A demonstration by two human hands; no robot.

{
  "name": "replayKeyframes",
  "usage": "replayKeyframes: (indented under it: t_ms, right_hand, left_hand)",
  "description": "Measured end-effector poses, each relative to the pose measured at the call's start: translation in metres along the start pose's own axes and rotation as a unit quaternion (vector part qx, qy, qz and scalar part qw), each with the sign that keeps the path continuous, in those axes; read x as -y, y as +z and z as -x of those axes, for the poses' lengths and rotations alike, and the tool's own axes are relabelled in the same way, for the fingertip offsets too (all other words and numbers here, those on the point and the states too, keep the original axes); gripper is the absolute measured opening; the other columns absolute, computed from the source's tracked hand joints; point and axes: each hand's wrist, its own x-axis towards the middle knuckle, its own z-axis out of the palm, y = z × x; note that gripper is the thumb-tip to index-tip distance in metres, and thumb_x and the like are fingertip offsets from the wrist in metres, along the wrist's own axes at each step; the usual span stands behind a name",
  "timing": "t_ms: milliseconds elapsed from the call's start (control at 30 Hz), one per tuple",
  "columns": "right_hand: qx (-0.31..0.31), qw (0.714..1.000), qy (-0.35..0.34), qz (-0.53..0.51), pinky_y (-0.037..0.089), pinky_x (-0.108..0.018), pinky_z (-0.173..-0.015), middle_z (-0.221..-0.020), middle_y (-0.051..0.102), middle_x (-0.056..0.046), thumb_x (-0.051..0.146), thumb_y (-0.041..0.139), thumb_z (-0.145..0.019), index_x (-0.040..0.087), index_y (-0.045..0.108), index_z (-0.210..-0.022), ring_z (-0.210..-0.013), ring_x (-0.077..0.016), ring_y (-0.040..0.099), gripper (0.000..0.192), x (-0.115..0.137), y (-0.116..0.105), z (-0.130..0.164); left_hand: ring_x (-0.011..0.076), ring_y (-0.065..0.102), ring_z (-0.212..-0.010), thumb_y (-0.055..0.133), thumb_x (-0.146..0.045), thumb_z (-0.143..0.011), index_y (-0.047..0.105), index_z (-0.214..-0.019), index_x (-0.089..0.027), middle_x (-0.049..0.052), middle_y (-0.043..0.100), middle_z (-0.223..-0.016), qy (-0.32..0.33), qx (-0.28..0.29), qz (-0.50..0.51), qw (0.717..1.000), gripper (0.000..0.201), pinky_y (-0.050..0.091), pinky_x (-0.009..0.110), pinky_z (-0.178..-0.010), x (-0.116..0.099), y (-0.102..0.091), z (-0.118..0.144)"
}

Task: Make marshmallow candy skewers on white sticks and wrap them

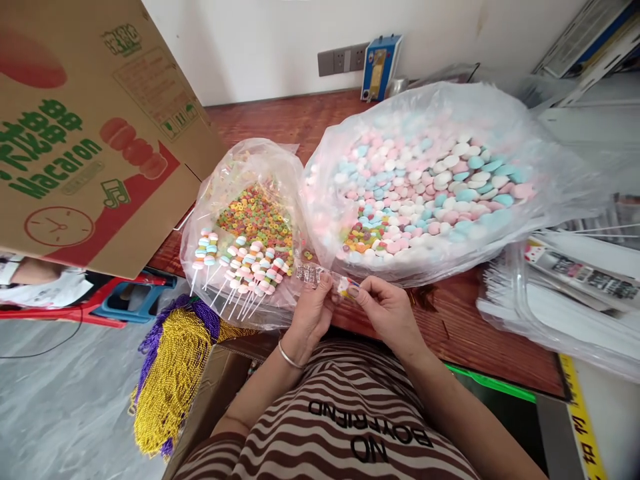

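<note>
Both hands' grip [340, 297] pinches a small clear sleeve [325, 278] (contents indistinct).

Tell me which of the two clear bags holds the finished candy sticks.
The smaller left bag: skewered sticks lie on its colourful rings. The big right bag holds loose pastel candies only.

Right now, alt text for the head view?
Left hand and right hand pinch a small clear printed packet between them at the edge of a wooden table. Behind it sit a bag of pastel candies and a bag of colourful rings and candy skewers.
</note>
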Motion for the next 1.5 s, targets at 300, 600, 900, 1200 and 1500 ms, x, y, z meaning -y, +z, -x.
replayKeyframes:
  t_ms: [300,600,900,1200,1500]
  right_hand:
    - [0.007,0.998,0.016,-0.061,0.056,-0.032,-0.067,-0.074,0.072,-0.004,0.064,0.062,-0.092,0.02,0.071,-0.082,-0.069,-0.0193,0.066,0.046,0.014,-0.01,-0.007]
    - [-0.004,1.0,-0.004,0.011,0.056,-0.032,-0.076,-0.095,0.073,-0.005,0.044,0.074,-0.088,0.02,0.07,-0.112,-0.078,-0.0179,0.066,0.034,0.013,-0.007,-0.007]
    - [-0.017,0.997,-0.028,0.074,0.044,-0.028,-0.066,-0.072,0.062,0.0,0.041,0.061,-0.093,0.021,0.062,-0.074,-0.069,-0.0164,0.055,0.028,0.006,-0.004,-0.016]
    - [-0.023,0.999,-0.025,0.025,0.049,-0.03,-0.063,-0.067,0.062,-0.002,0.059,0.046,-0.102,0.021,0.067,-0.079,-0.063,-0.0179,0.059,0.049,0.014,-0.003,-0.011]
    - [-0.032,0.973,-0.204,0.104,0.053,-0.041,-0.102,-0.123,0.065,-0.011,0.029,0.058,-0.1,0.026,0.075,-0.112,-0.118,-0.0251,0.064,0.021,0.023,0.004,-0.002]
  left_hand:
    - [0.0081,0.048,-0.054,0.09,-0.039,-0.072,0.057,-0.064,-0.016,-0.005,0.052,-0.055,-0.053,0.015,0.038,0.998,0.041,0.046,0.023,-0.058,0.001,0.01,-0.01]
    - [0.0073,0.054,-0.057,0.099,-0.038,-0.051,0.065,-0.072,-0.017,-0.005,0.063,-0.064,0.096,-0.04,-0.032,0.994,0.045,0.045,0.021,-0.058,0.001,0.015,-0.007]
    - [0.0107,0.065,-0.072,0.098,-0.032,-0.057,0.071,-0.083,-0.014,0.002,0.073,-0.082,0.001,0.02,-0.037,0.999,0.041,0.051,0.021,-0.067,-0.002,0.013,-0.002]
    - [0.0061,0.042,-0.054,0.093,-0.045,-0.067,0.059,-0.068,-0.016,-0.005,0.052,-0.06,-0.056,0.05,0.074,0.994,0.045,0.039,0.02,-0.052,-0.002,0.013,-0.008]
    - [0.0089,0.055,-0.066,0.091,-0.036,-0.071,0.07,-0.084,-0.017,-0.001,0.067,-0.079,-0.059,0.009,0.086,0.994,0.031,0.048,0.022,-0.063,-0.001,0.013,-0.01]
